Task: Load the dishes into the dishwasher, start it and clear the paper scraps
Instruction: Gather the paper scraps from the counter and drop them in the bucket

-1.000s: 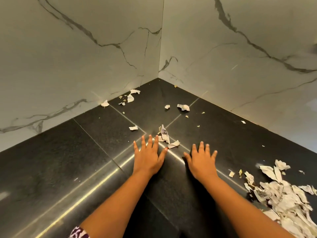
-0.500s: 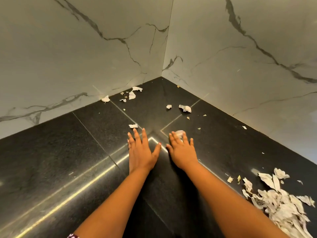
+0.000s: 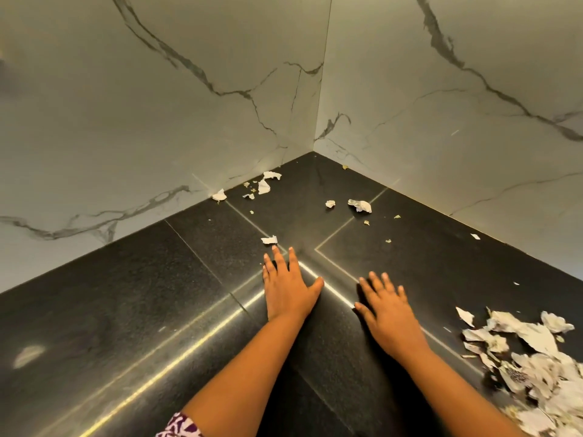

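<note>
Black speckled counter (image 3: 126, 294) set in a corner between two white marble walls (image 3: 157, 105), with its seams meeting near the middle. Patterned sleeve (image 3: 181, 427) at the bottom edge. Small scraps (image 3: 264, 186) lie along the left wall. One scrap (image 3: 269, 240) sits just beyond the left hand (image 3: 288, 288) — flat on the counter, fingers straight, slightly spread, holding nothing. Two crumpled scraps (image 3: 359, 205) lie farther back. Beside it the right hand (image 3: 389, 320) is likewise flat, fingers straight, empty. At far right, a pile (image 3: 536, 367) of torn paper — print too small to read.
</note>
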